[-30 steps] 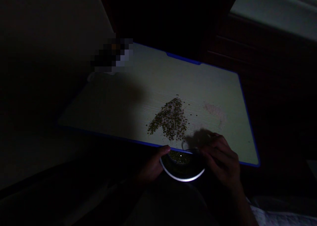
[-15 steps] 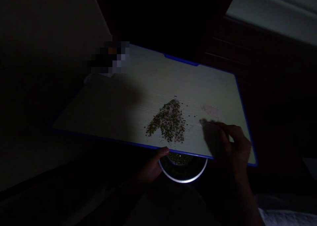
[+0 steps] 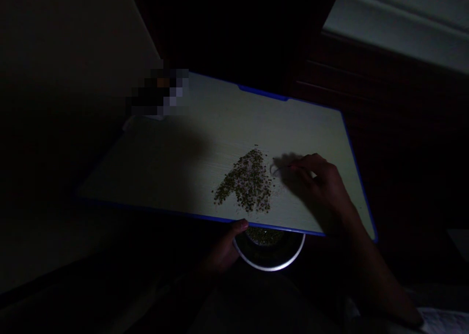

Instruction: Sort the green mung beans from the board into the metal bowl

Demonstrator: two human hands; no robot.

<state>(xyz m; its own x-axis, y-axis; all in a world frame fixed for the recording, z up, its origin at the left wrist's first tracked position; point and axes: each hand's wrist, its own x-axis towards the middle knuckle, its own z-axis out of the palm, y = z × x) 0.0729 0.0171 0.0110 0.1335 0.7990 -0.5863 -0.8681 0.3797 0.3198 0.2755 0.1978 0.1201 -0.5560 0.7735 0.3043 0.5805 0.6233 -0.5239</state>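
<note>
A white board with a blue rim lies before me in dim light. On it is a loose pile of small greenish-brown seeds or beans, with fine pale bits among them. My right hand is closed on a thin handle with a small rounded end, which looks like a spoon. That end is just right of the pile. At the near edge my left hand has its thumb over the blue rim; its other fingers are hidden below. Beside it, partly under the board, a metal-rimmed bowl contains similar seeds.
A blurred-out object stands on the board's far left corner and casts a shadow. Dark wood panelling lies beyond the right side. A pale ledge runs across the upper right. Patterned cloth shows at the lower right.
My right hand has moved left and away from me, bringing the spoon close to the pile. It now covers the pinkish patch seen on the board before. My left hand has stayed in place.
</note>
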